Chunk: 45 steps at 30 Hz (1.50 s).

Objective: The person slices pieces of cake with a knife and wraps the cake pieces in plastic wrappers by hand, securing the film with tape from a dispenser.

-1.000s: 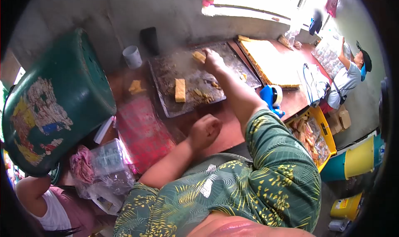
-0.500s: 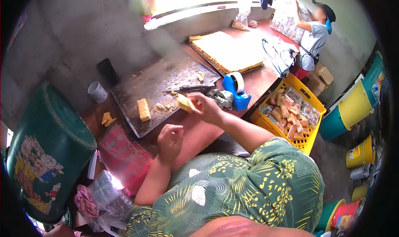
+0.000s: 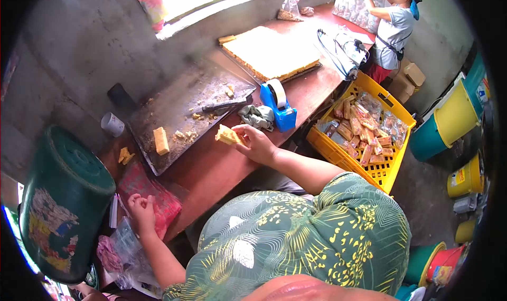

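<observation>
My right hand [image 3: 257,144] grips a broken piece of yellow cake [image 3: 228,136] between thumb and fingers, above the table edge. My left hand [image 3: 141,212] is empty with its fingers loosely apart, over the red plastic sheet [image 3: 165,208] and beside clear plastic bags [image 3: 128,239]. One cut cake bar [image 3: 161,141] lies on the dark baking tray [image 3: 179,103] among crumbs, with a long dark-handled tool [image 3: 228,103] on the tray's right part. Small cake scraps [image 3: 125,156] sit on the table left of the tray.
A blue tape dispenser [image 3: 279,111] and grey cloth [image 3: 257,116] stand right of the tray. Behind is a whole cake slab [image 3: 272,53]. A yellow crate [image 3: 322,142] holds wrapped bars. A green tub [image 3: 68,195] is at left. A person [image 3: 393,29] handles a large bag at back right.
My left hand has moved down and left, from near the tray to the red plastic. My right hand still holds the cake piece, now nearer the table edge. The view has shifted.
</observation>
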Tool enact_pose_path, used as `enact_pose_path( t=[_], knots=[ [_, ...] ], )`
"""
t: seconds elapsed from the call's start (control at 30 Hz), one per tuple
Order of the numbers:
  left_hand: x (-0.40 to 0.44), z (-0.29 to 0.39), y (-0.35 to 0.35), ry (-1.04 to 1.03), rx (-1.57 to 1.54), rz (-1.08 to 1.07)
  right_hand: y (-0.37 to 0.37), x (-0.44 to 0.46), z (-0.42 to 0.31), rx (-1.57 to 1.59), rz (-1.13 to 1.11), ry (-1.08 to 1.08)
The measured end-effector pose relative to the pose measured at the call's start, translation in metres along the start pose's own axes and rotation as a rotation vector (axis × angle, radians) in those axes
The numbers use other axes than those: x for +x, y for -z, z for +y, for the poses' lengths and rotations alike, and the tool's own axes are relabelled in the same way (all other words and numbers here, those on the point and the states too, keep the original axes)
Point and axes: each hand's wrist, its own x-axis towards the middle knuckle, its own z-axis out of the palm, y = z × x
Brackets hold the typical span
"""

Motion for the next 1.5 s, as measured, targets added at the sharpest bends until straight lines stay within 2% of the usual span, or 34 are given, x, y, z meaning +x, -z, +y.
enact_pose_path(
  t=[0.1, 0.13, 0.23, 0.33, 0.43, 0.53, 0.57, 0.6, 0.63, 0.73, 0.77, 0.8, 0.83, 0.9, 1.0, 1.03, 1.1, 1.13, 1.17, 1.23, 1.3, 1.43, 1.5],
  knots=[
    [-0.003, 0.003, 0.004, -0.061, -0.042, -0.004, 0.003, -0.001, 0.000, -0.054, 0.000, 0.016],
    [-0.007, 0.016, 0.004, 0.078, -0.184, -0.095, 0.003, 0.001, 0.000, -0.052, 0.012, 0.023],
    [-0.001, -0.021, -0.011, -0.063, -0.116, 0.026, 0.001, -0.004, 0.003, -0.038, 0.033, 0.032],
    [0.009, -0.050, -0.007, -0.143, -0.145, 0.032, 0.001, -0.003, 0.008, -0.039, 0.052, 0.053],
    [0.011, -0.062, 0.010, -0.147, -0.193, -0.087, 0.002, -0.003, 0.007, -0.018, 0.062, 0.043],
    [0.046, -0.097, 0.027, 0.209, -0.331, -0.152, 0.000, 0.000, 0.007, 0.089, 0.054, -0.033],
    [0.036, -0.063, 0.027, 0.184, -0.775, -0.035, 0.001, 0.001, 0.006, 0.028, 0.065, 0.007],
    [0.025, 0.000, 0.021, 0.148, -1.211, 0.108, 0.001, 0.002, 0.008, 0.028, 0.072, 0.011],
    [0.021, 0.044, 0.009, 0.049, -1.254, 0.115, -0.001, 0.002, 0.010, 0.030, 0.072, 0.016],
    [-0.011, 0.136, -0.043, -0.521, -0.578, 0.085, -0.001, 0.004, 0.011, 0.046, 0.074, -0.064],
    [-0.023, 0.165, -0.055, -0.487, -0.455, -0.026, -0.001, 0.003, 0.013, 0.018, 0.082, -0.067],
    [-0.035, 0.180, -0.073, -0.452, -0.503, -0.181, -0.001, 0.003, 0.009, -0.017, 0.092, -0.043],
    [-0.033, 0.166, -0.103, -0.533, -0.319, -0.380, -0.002, 0.003, 0.008, -0.053, 0.108, -0.016],
    [-0.075, 0.185, -0.117, -0.590, 0.142, -0.360, -0.002, 0.001, 0.020, -0.132, 0.104, 0.033],
    [-0.060, 0.165, -0.114, -0.490, -0.172, -0.498, -0.004, -0.002, 0.031, -0.043, 0.096, 0.048],
    [-0.051, 0.153, -0.107, -0.513, -0.321, -0.432, -0.003, 0.000, 0.027, -0.037, 0.088, 0.049],
    [-0.047, 0.134, -0.093, -0.486, -0.031, -0.265, -0.002, -0.002, 0.011, -0.046, -0.073, -0.026],
    [-0.052, 0.127, -0.092, -0.381, 0.155, -0.277, -0.005, -0.001, -0.005, -0.056, -0.161, -0.041],
    [-0.056, 0.123, -0.093, -0.370, 0.159, -0.279, -0.011, -0.001, -0.018, -0.065, -0.249, -0.057],
    [-0.060, 0.117, -0.095, -0.357, 0.170, -0.285, -0.028, 0.005, -0.029, -0.077, -0.341, 0.202],
    [-0.061, 0.116, -0.095, -0.362, 0.156, -0.272, -0.042, 0.018, -0.037, -0.234, -0.414, 0.298],
    [-0.061, 0.119, -0.090, -0.356, 0.128, -0.286, -0.057, 0.020, -0.022, -0.365, -0.509, 0.230],
    [-0.059, 0.120, -0.088, -0.358, 0.126, -0.290, -0.053, 0.018, -0.020, -0.332, -0.554, 0.189]
  ],
)
